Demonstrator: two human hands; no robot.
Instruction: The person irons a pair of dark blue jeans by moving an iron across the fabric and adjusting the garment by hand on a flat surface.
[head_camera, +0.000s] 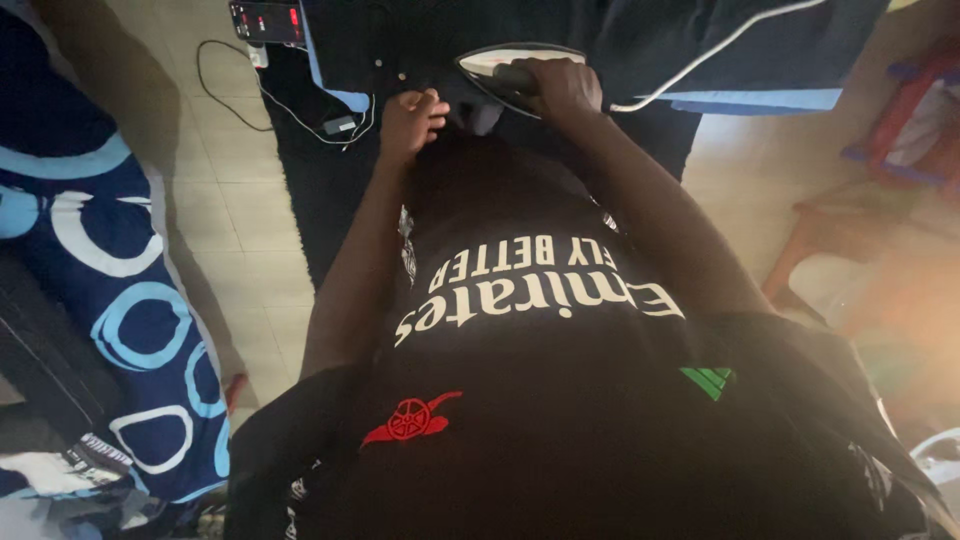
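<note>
Right hand (563, 85): closing around the dark handle of a clothes iron (510, 68); reaching far over the desk (760, 98)
Iron: sitting soleplate-down on a dark garment (400, 40), at the far middle of the scene; trailing a white cord (720, 50) off to the far right
Left hand (410, 115): curling shut, fingers pinching a fold of the dark garment just left of the iron; lying close beside the right hand
Garment: spreading across the blue-edged desk and hanging down its near side
Phone (266, 20): lying at the far left, screen glowing; sitting well apart from both hands
Floor (230, 210): showing pale tiles on the left; carrying a thin dark cable (225, 95)
Blue cloth (110, 300): patterned with pale rings, lying at the near left
</note>
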